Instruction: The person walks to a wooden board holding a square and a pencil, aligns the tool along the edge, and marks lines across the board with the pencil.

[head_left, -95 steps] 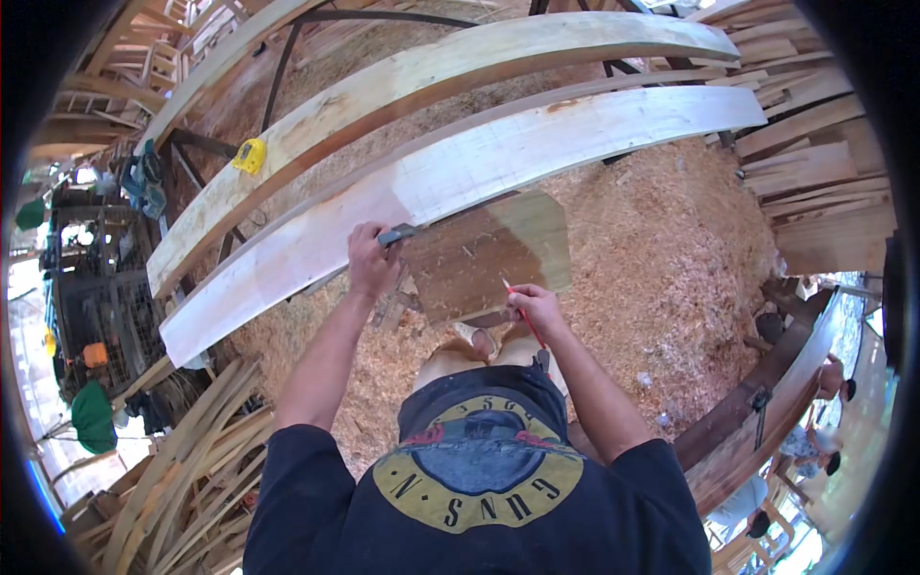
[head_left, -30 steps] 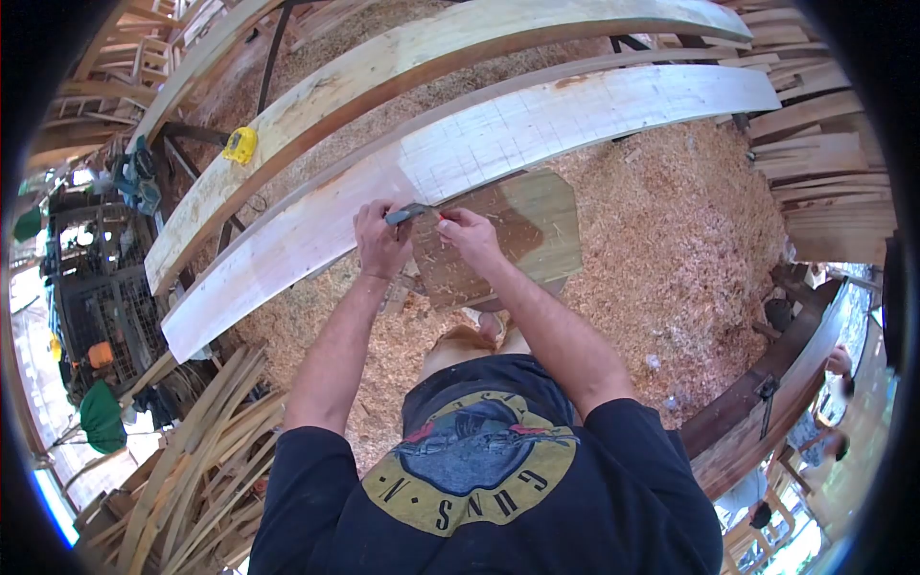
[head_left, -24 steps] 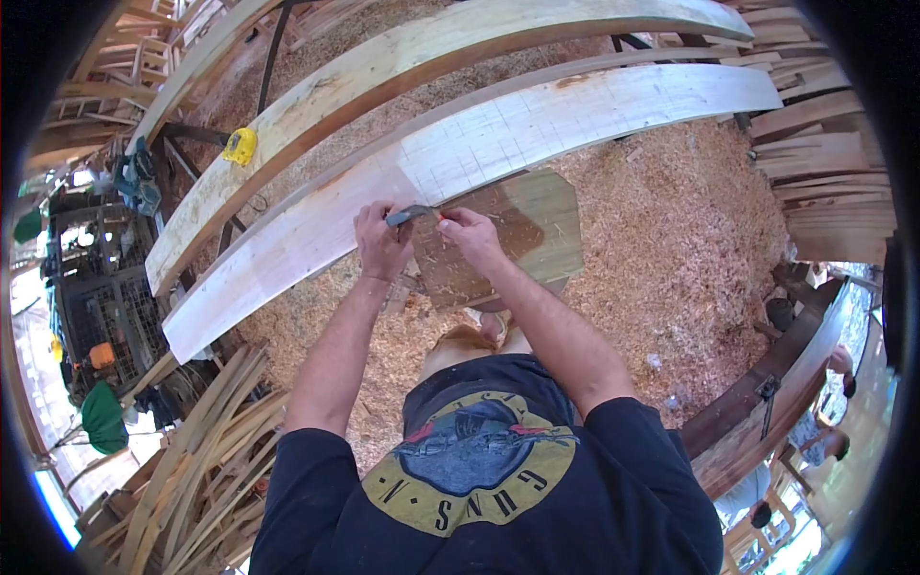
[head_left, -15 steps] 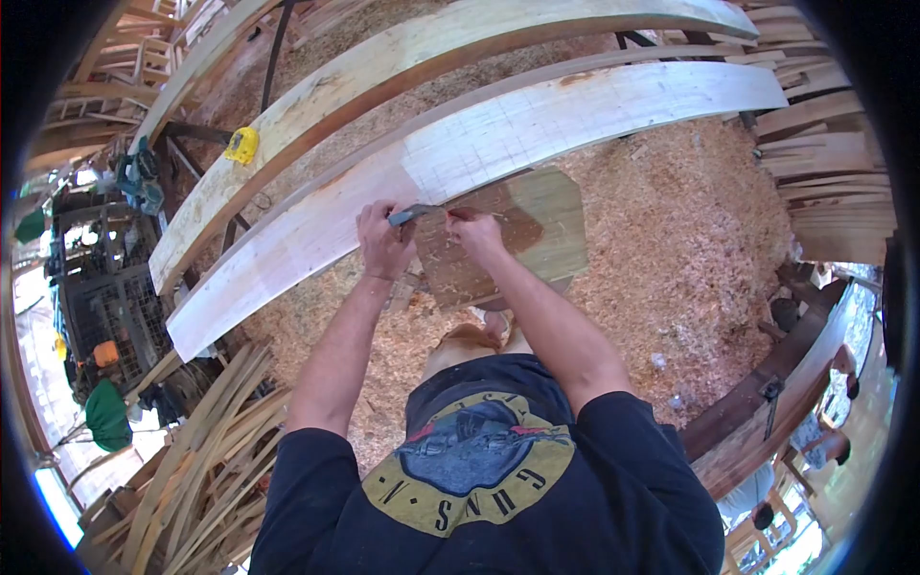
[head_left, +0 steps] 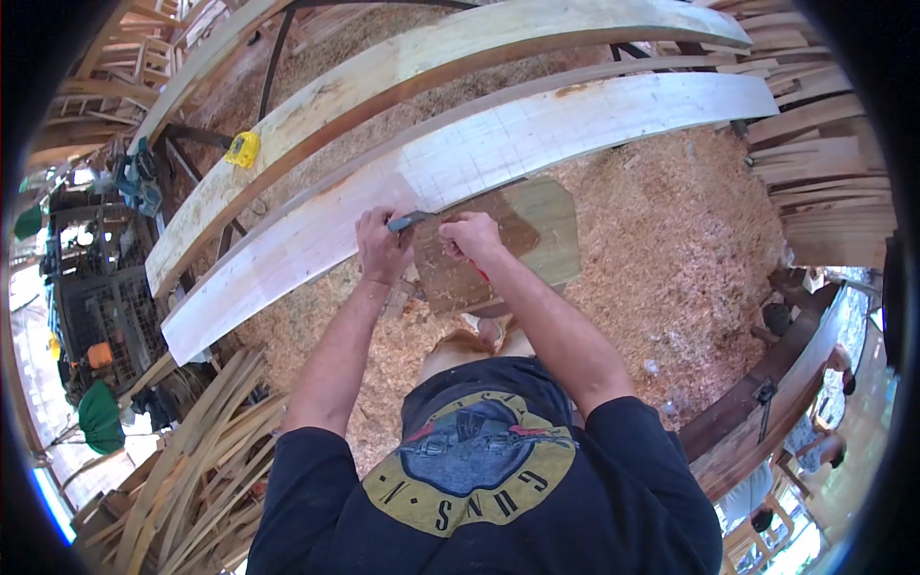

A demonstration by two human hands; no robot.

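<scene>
My left hand (head_left: pixel 384 241) is closed round a grey-handled tool (head_left: pixel 409 221), at the near edge of the pale curved plank (head_left: pixel 537 129). The tool's tip points right, toward my right hand (head_left: pixel 471 237), whose fingers are pinched together on a red pencil (head_left: pixel 481 272). Part of the pencil shows below the palm; its tip is hidden. Faint lines cross the middle of the plank. Below both hands lies a brown board (head_left: pixel 537 225) with small shavings on it.
A second curved plank (head_left: pixel 431 59) lies beyond, with a yellow tape measure (head_left: pixel 243 149) on it. Wood shavings (head_left: pixel 671 259) cover the ground. Stacked boards (head_left: pixel 824 163) are at the right, thin strips (head_left: pixel 192 450) at lower left. Other people (head_left: pixel 815 441) are at far right.
My right hand came up from near my lap to beside the tool. Since the last earlier frame the pencil has turned, so its red shaft shows below the hand. My left hand keeps the tool.
</scene>
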